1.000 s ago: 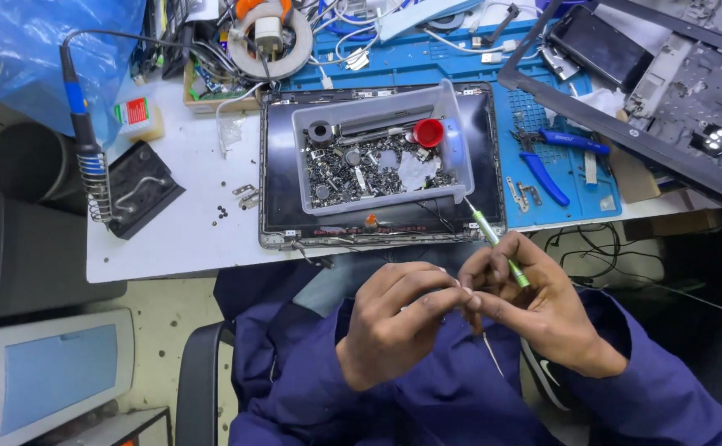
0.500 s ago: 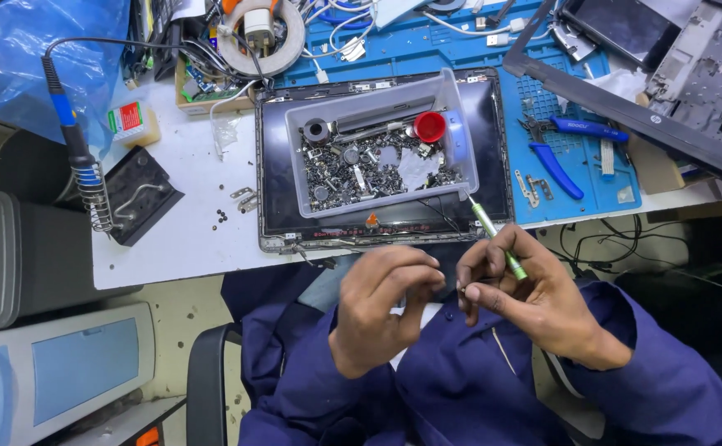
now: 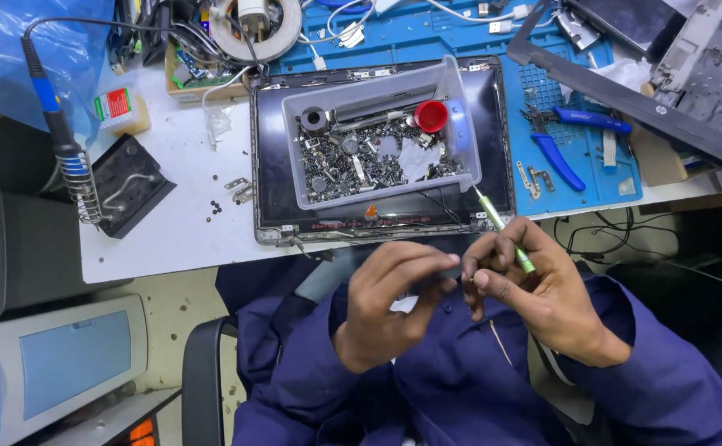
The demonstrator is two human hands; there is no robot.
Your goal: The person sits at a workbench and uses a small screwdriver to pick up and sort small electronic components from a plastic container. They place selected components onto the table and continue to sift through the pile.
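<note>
Fingertips of our left hand [image 3: 390, 301] and right hand [image 3: 534, 285] meet over our lap, just below the table edge, pinched together around something too small for us to make out. Our right hand also grips a slim light-green screwdriver with a silver tip [image 3: 503, 230]; its shaft runs up and left from between our thumb and fingers, the tip reaching the lower right corner of the dark open laptop shell [image 3: 270, 165] on the white table [image 3: 171, 231]. Much of the handle is hidden inside our grip. On the shell sits a clear plastic tray of screws and metal parts [image 3: 381, 136] with a red cap [image 3: 431, 116] in it. Blue-handled pliers [image 3: 567, 136] lie on the blue work mat [image 3: 608, 173] to the right, well apart. Our dark blue sleeves [image 3: 674, 388] are cut off by the frame.
</note>
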